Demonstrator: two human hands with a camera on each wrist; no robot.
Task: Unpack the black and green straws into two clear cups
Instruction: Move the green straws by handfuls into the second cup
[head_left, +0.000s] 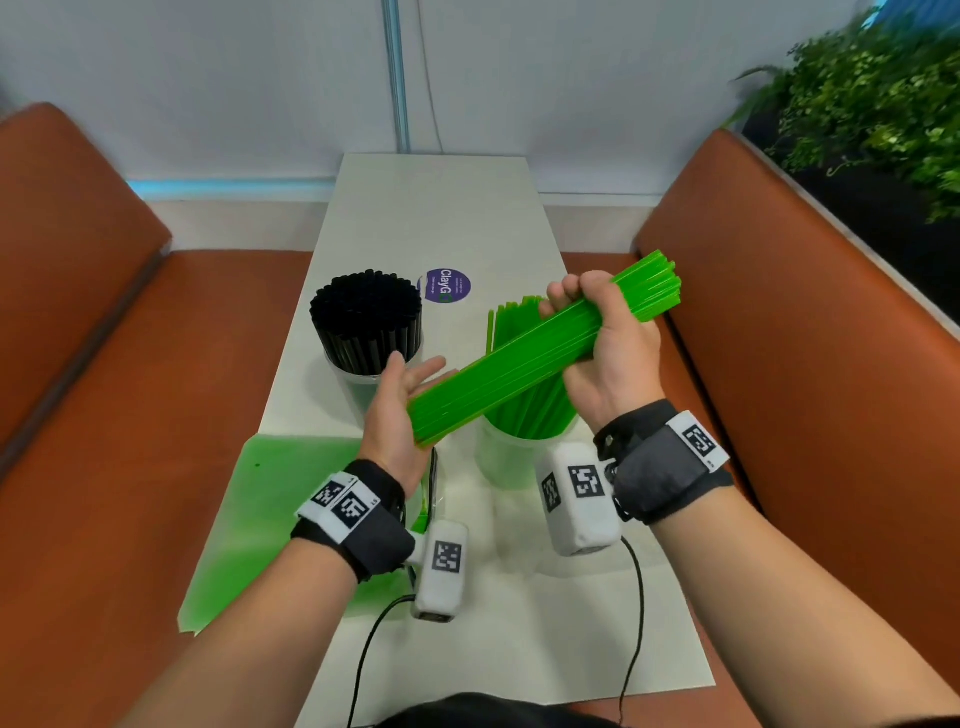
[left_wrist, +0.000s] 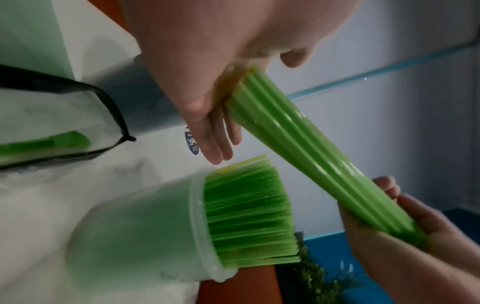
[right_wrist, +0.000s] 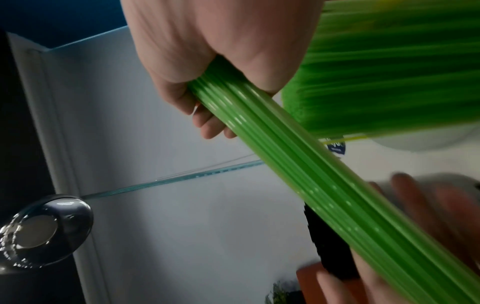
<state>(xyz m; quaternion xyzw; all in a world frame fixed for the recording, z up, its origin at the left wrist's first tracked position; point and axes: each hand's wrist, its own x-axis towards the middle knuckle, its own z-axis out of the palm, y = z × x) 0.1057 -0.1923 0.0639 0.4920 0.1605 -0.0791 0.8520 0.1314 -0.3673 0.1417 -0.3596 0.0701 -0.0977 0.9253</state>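
Midway over the desk, the right hand is clenched round a bundle of green straws, which slants from five o'clock of the black straws up toward two o'clock. The left hand, fingers straight and released, presses its palm flat against the bundle's lower end. Below stand two clear cups: the left cup packed with black straws, the right cup partly filled with green ones, a green bag at seven o'clock.

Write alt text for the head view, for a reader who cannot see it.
A right hand grips a bundle of green straws slanted above a clear cup of green straws, while the open left hand steadies its lower end. Black straws fill another cup on the white table.
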